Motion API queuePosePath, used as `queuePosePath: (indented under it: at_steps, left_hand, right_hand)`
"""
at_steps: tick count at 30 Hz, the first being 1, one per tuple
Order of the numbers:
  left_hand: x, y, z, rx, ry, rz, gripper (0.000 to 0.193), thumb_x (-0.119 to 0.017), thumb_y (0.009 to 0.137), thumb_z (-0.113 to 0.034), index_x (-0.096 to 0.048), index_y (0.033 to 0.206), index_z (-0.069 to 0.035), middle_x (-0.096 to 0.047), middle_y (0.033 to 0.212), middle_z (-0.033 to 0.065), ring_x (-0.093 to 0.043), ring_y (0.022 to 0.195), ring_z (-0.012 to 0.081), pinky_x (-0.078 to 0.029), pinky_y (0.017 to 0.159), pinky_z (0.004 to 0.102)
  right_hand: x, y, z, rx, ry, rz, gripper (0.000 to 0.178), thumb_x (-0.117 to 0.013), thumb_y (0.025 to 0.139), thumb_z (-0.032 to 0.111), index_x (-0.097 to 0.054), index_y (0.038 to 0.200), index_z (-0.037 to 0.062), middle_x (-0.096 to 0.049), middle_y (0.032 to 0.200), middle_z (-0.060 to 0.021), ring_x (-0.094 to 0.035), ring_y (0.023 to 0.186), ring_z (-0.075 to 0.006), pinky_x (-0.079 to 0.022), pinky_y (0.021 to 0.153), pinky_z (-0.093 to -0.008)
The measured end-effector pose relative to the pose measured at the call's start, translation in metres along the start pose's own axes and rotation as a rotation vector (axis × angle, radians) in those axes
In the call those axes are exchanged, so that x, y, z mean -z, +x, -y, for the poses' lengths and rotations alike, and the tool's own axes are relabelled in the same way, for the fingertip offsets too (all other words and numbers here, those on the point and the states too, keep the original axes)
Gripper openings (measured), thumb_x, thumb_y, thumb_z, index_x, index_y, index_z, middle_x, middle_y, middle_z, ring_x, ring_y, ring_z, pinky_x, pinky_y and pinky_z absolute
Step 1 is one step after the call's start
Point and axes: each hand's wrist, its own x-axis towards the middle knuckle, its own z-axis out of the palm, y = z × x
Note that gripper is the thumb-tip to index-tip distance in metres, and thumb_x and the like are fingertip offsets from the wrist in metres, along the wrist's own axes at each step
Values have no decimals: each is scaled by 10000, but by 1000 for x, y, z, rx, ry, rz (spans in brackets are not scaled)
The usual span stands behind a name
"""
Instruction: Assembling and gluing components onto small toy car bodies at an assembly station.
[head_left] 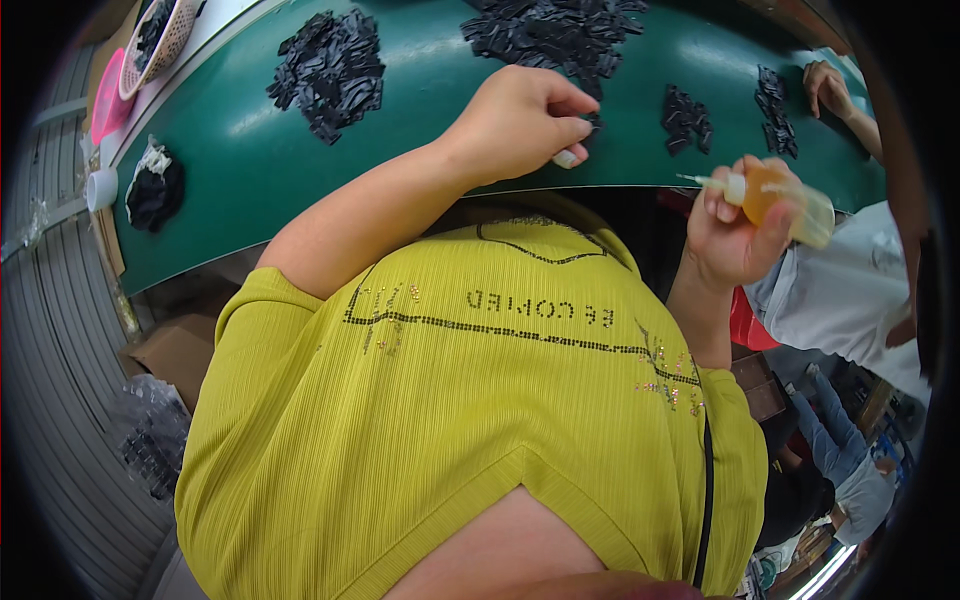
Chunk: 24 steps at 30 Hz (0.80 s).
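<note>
A translucent bottle (762, 193) held amber liquid, gathered toward its neck and paler at the base, as a person in a yellow top worked at a green surface (420, 80). Far to the left of the bottle, a pale basket (170, 58) contained dark material, its exact kind unclear.

The right hand (735, 225) wrapped its fingers and thumb around the bottle at the surface's near edge. The left hand (525, 115), well to the left of the bottle, was bent inward, thumb and fingers drawn close at a black piece (594, 122); whether they pinched it could not be told.

The bottle's long axis ran crosswise before the person, its thin needle (692, 178) pointing left toward the left hand, its base to the right. Just beyond the bottle lay two small piles (686, 122) of black pieces; beyond it and leftward, two larger heaps (328, 75).
</note>
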Motion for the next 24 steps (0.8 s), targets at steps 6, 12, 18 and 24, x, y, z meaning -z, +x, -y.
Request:
queuePosePath:
  at_steps: [6,12,18,24]
  left_hand:
    - [-46,56,-15,-244,238,-16,274,-668,830,-113,-621,1031,68,-679,818,133,-682,660,159,-543,616,256]
    - [-39,17,-5,-488,600,-142,271,-677,790,-294,-656,898,-47,-658,815,151,-633,780,338,-501,691,415]
    - [51,-32,16,-325,933,-477,200,-658,794,-254,-664,874,-71,-643,873,113,-620,841,297,-501,725,394]
    - [133,-20,15,-71,1100,-954,407,-712,733,-392,-672,978,-69,-650,949,94,-631,878,286,-506,771,380]
  right_hand:
    - [1,-9,13,46,-46,18,375,-597,916,275,-512,1104,-39,-555,988,-141,-511,570,-157,-444,476,-276]
    - [12,-18,20,-28,-37,-1,441,-591,911,311,-497,1134,-57,-543,993,-124,-455,576,-119,-397,533,-248]
    - [3,-12,-3,-70,-4,41,357,-563,926,250,-517,1104,-56,-529,993,-136,-483,555,-137,-432,491,-247]
    - [-16,-7,-21,-132,-7,40,299,-564,922,207,-538,1091,-38,-562,993,-126,-508,574,-135,-445,491,-246]
